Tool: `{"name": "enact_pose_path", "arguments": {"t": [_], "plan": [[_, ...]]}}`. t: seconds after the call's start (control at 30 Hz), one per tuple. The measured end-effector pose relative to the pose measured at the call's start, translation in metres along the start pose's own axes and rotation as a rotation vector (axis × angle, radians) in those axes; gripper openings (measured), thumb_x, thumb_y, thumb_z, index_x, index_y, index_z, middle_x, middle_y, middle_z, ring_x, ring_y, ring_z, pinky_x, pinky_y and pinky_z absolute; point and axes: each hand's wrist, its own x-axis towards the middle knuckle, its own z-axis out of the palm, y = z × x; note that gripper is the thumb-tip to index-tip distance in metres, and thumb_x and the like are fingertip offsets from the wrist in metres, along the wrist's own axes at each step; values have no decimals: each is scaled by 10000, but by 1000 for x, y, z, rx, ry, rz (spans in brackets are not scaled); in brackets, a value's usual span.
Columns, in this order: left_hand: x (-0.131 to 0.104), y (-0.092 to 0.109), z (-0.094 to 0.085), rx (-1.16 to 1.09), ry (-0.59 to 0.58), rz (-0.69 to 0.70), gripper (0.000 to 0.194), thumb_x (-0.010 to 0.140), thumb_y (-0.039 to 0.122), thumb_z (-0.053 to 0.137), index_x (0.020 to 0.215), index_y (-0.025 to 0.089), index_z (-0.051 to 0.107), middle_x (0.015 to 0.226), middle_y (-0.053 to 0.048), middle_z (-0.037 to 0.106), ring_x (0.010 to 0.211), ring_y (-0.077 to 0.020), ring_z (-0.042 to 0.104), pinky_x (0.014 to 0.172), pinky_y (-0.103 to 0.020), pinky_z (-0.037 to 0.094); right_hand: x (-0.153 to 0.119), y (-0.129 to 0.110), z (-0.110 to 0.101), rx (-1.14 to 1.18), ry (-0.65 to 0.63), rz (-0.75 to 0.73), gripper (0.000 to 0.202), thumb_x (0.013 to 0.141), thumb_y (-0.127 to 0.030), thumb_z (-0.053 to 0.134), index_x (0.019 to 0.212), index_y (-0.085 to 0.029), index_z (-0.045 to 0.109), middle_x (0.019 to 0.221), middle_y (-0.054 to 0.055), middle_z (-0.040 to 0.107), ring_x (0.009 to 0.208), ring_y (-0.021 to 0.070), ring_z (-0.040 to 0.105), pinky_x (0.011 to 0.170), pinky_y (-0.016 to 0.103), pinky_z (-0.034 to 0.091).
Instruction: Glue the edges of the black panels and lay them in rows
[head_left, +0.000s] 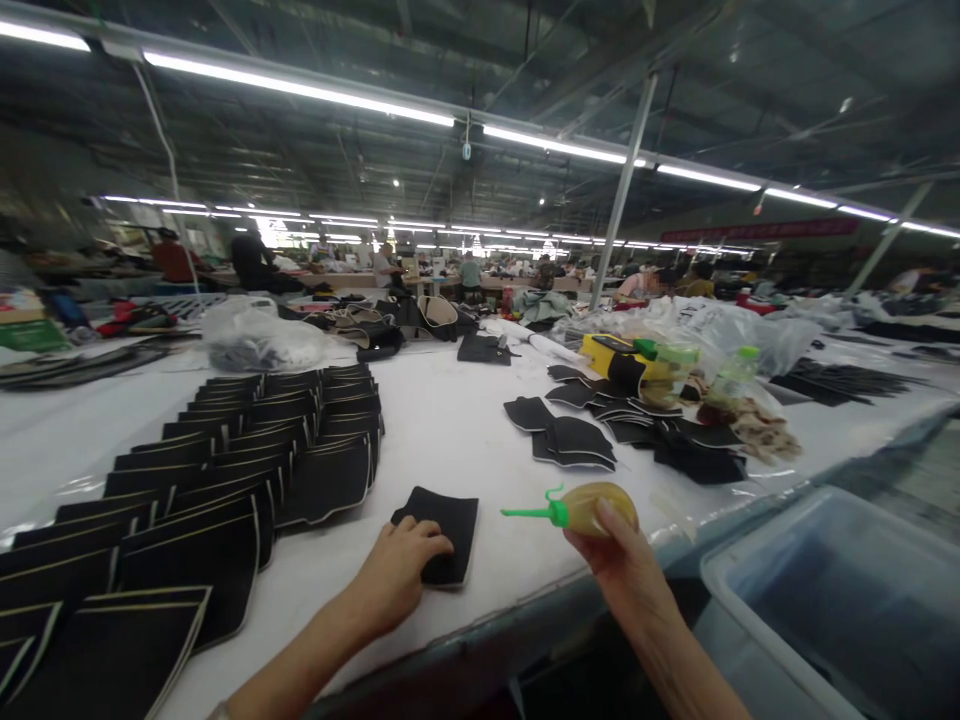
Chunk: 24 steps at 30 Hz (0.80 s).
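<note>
My right hand [619, 545] is closed around a squeeze bottle [589, 508] of yellowish liquid, probably glue. Its thin green nozzle [529, 513] points left, above the white table. My left hand [409, 560] lies on a single black fabric piece [457, 535] near the table's front edge, fingers over its left part and slightly bent; the thumb is hidden. Left of it, overlapping black pieces [330, 480] with pale edges are laid out in rows. Beyond the bottle, several loose black pieces [574, 440] lie in a scattered pile.
A yellow box [600, 352], a clear bottle with a green cap [739, 372] and a crumpled mottled cloth [765, 430] stand behind the pile. Plastic bags [259, 335] lie farther back. A translucent bin [832, 590] is beside the table at right. People work in the distance.
</note>
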Motion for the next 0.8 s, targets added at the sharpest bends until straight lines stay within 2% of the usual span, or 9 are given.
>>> {"name": "enact_pose_path", "arguments": {"t": [0.07,0.13,0.2,0.23,0.4,0.57,0.8], "plan": [[2,-3,-3,-54,15,-44,472,732,33,395,1010,278,688,1141,-7,634,1025,-196,541,901,-331,410,0,4,-2,-50,-37,-19,436,568,-303,906,909,-181,665,865,25,684,754,202,648,610,304,606],[6,2,-1,-110,55,-113,318,830,181,426,1025,230,672,1099,-50,626,1023,-204,547,909,-321,424,-1,9,-3,-110,-79,-43,430,637,-354,869,963,-181,648,897,38,675,794,212,643,652,324,603],[10,13,2,-103,79,-194,308,835,310,478,1081,208,634,1107,-82,591,1046,-235,540,896,-349,444,-2,13,-2,-165,-113,-64,429,685,-379,838,1002,-182,627,920,43,662,831,217,635,682,329,596],[12,20,3,-77,73,-231,321,819,319,497,1094,206,618,1120,-92,571,1057,-251,535,874,-365,457,-3,13,-1,-190,-128,-74,428,698,-376,829,1016,-185,616,927,41,655,841,216,631,690,324,593],[19,38,-2,39,-20,-307,290,789,229,496,1064,175,570,1145,-135,521,1070,-291,530,782,-391,500,-4,9,5,-284,-164,-118,437,704,-336,828,1036,-207,575,934,22,631,845,206,618,702,313,587],[24,41,-10,55,-65,-303,263,789,252,506,1018,145,578,1119,-160,531,1061,-312,540,805,-418,503,0,10,8,-309,-174,-147,434,709,-320,825,1036,-217,559,929,12,613,849,211,612,725,349,591],[29,44,-10,80,-62,-324,300,726,204,534,1007,139,615,1112,-160,550,1048,-303,558,812,-405,512,3,12,8,-378,-192,-203,488,710,-325,825,1091,-226,536,937,13,592,859,228,604,759,414,578]]}}
